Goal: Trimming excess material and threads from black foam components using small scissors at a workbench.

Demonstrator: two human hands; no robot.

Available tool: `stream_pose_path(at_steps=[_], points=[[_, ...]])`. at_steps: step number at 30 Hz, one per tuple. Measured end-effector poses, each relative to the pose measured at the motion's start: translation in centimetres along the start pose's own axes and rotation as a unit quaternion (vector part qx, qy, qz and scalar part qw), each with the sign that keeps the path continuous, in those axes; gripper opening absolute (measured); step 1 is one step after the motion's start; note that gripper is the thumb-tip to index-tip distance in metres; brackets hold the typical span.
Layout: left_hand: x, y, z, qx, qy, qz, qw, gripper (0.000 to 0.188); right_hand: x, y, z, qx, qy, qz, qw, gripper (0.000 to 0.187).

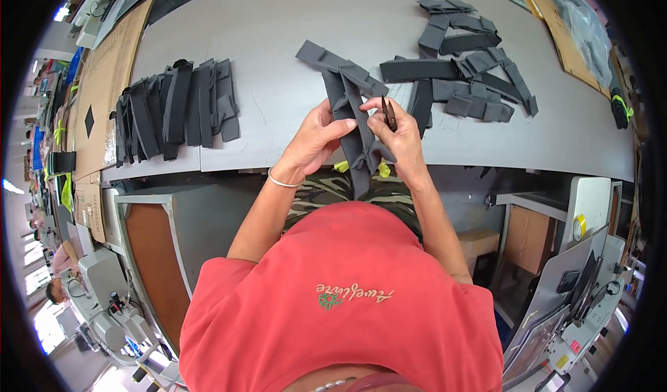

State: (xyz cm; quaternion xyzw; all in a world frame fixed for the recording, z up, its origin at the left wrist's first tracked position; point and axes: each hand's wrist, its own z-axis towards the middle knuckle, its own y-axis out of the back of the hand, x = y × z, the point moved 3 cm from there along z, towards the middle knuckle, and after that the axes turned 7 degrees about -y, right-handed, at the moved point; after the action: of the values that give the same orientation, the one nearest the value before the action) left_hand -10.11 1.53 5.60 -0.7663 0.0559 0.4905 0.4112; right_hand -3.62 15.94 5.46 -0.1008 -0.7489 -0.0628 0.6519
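Grey foam-like pieces fill this view from above, and I go through them left to right. At far left, a neat row of dark strips [174, 110] lies side by side on the pale grey surface [278, 37]; judging by its order, this looks like the finished lot. My left hand [316, 142] comes next, a thin bangle at the wrist, its fingers closed on the edge of a long dark strip [354, 131]. That strip hangs upright between both hands at the near edge of the surface, above my lap, flat and matte with small tabs along its sides. My right hand [396, 135] pinches the strip's other edge and also holds small dark snips [389, 112]. Farther right, a loose jumble of pieces [465, 72] seemingly waits its turn, roughly as many as the tidy row.
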Motion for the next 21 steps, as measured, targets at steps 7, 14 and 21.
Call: stream_pose_path(at_steps=[7, 14, 21], points=[[0.4, 0.9, 1.3, -0.032, -0.046, 0.056, 0.997, 0.044, -2.8, 0.5, 0.2, -0.055, -0.038, -0.077, 0.995, 0.017], [0.7, 1.3, 1.2, -0.034, -0.027, 0.100, 0.994, 0.040, 1.2, 1.6, -0.8, -0.196, 0.144, -0.117, 0.963, 0.024], [1.4, 0.9, 1.3, -0.031, -0.054, 0.209, 0.976, 0.046, 3.8, -0.4, 0.3, -0.154, 0.202, -0.378, 0.891, 0.021]])
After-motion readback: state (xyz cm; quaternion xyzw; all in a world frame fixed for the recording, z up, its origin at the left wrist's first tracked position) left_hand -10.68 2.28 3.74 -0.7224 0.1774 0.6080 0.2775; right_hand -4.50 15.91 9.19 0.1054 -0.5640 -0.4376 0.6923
